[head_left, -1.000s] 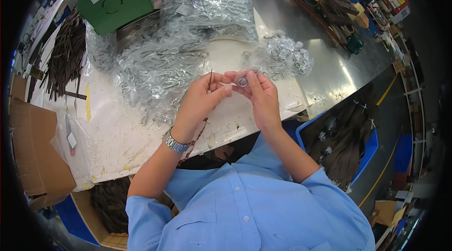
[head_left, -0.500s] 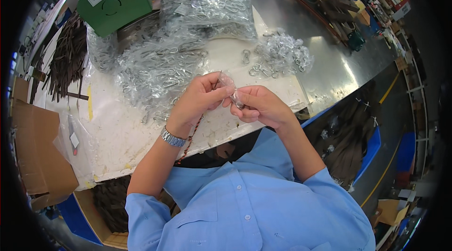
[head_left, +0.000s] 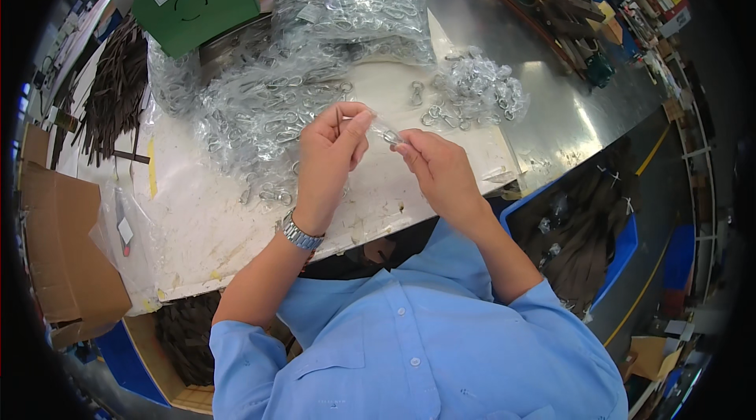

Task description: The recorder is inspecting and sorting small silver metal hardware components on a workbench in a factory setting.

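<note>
Between my two hands a small clear plastic bag [head_left: 378, 124] is stretched over the white worktop. My left hand [head_left: 331, 154] pinches the bag's upper end, thumb against fingertips. At the other end, the closed fingers of my right hand [head_left: 447, 172] grip a metal snap hook [head_left: 391, 137], partly hidden by the fingers and the film. Whether the hook is wholly inside the bag I cannot tell. Beyond my left hand spreads a heap of bagged snap hooks [head_left: 260, 101]. Past my right hand are several loose snap hooks [head_left: 443, 117] and a pile of crumpled clear bags [head_left: 488, 89].
A green machine [head_left: 193, 6] stands at the back left, beside dark brown strips [head_left: 116, 93]. A large full bag of hooks [head_left: 374, 6] lies at the back. An open cardboard box [head_left: 67, 239] is at far left; a blue bin [head_left: 618, 270] holds dark strips at right.
My hands have moved apart, drawing the plastic bag out between them. The left hand went up and slightly left, the right hand to the right. A twisted cord by my left wrist is now mostly hidden.
</note>
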Demonstrator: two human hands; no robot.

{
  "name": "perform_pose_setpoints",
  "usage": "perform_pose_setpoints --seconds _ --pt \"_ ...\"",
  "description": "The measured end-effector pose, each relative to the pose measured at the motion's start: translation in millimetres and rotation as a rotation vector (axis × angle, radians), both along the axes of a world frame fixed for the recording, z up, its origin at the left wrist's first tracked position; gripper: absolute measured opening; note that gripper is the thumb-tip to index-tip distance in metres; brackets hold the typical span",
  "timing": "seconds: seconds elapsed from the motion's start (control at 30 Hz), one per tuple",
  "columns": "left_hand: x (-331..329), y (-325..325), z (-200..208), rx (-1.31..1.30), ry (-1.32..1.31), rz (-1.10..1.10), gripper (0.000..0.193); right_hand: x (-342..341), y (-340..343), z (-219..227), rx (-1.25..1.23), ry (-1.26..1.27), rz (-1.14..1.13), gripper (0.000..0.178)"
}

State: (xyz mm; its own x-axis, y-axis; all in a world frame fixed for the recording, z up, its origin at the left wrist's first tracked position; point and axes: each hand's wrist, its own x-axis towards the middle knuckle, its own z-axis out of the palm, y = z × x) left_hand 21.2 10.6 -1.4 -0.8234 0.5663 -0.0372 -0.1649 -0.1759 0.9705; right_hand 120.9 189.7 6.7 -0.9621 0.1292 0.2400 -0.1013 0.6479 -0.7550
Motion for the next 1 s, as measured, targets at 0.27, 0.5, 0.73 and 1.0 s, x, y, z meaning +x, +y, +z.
perform_pose_setpoints --seconds 0.27,0.5,0.73,1.0 --pt "-2 0 -1 -0.118 0.175 -0.424 0.036 20 50 37 -0.404 -0.395 0.242 0.027" --pt "13 1 8 -0.227 0.221 -0.473 0.043 16 43 3 -0.616 -0.484 0.168 0.029" --pt "11 4 -19 -0.224 0.105 -0.364 0.040 12 10 -14 -0.624 -0.375 0.022 0.029" --pt "9 6 -12 -0.340 0.591 -0.092 0.028 6 3 -9 -0.814 -0.382 0.075 0.025"
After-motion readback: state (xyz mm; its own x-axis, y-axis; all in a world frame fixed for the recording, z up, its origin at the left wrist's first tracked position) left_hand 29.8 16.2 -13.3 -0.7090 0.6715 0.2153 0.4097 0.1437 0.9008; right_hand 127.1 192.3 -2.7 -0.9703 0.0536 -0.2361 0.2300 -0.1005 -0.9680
